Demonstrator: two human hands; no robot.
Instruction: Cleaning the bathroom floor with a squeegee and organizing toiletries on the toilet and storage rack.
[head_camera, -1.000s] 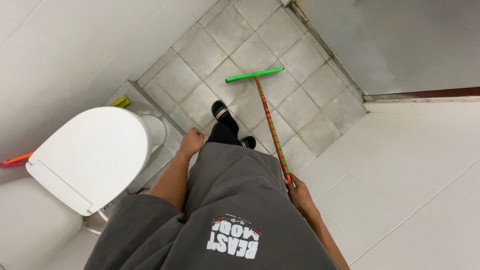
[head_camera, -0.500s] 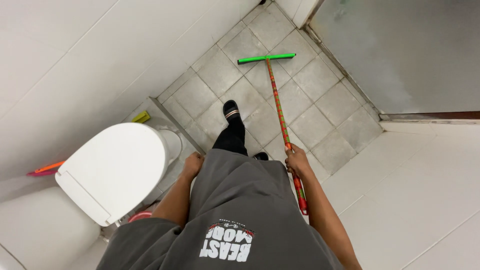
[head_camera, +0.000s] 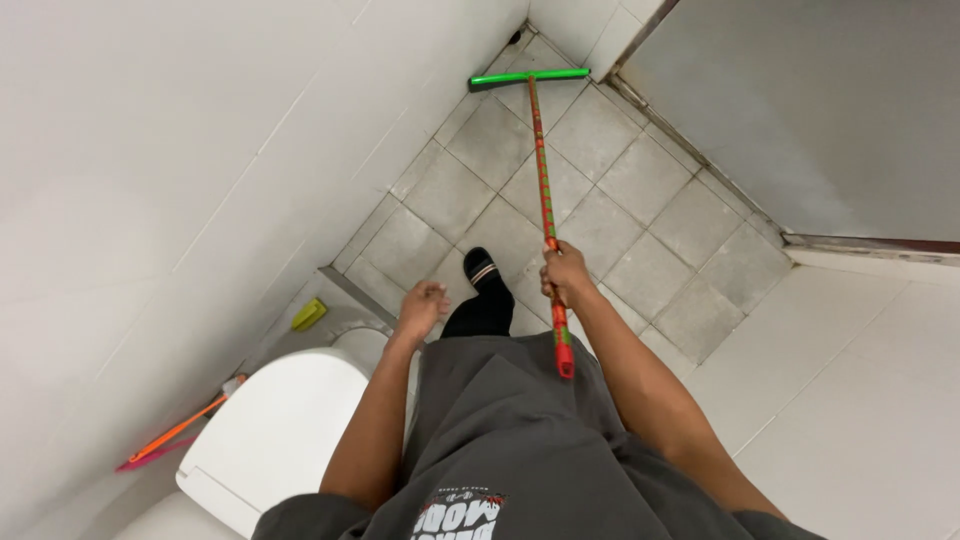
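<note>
My right hand (head_camera: 565, 275) grips the red-and-green patterned handle of a floor squeegee (head_camera: 543, 170) near its upper end. The handle runs away from me to a green blade (head_camera: 528, 76) lying on the grey floor tiles by the far wall. My left hand (head_camera: 420, 303) hangs free beside my hip with fingers loosely curled, holding nothing. One black-socked foot in a black slide sandal (head_camera: 483, 268) stands on the tiles between my hands.
A white toilet with closed lid (head_camera: 275, 430) stands at lower left against the white tiled wall. An orange-and-pink brush (head_camera: 170, 435) and a small yellow-green object (head_camera: 308, 314) lie beside it. A grey door (head_camera: 800, 110) fills the upper right; white tiled wall lower right.
The squeegee has been pushed forward: its green blade now lies further off, close to the far wall. My right hand has slid up the handle, and the view has swung left.
</note>
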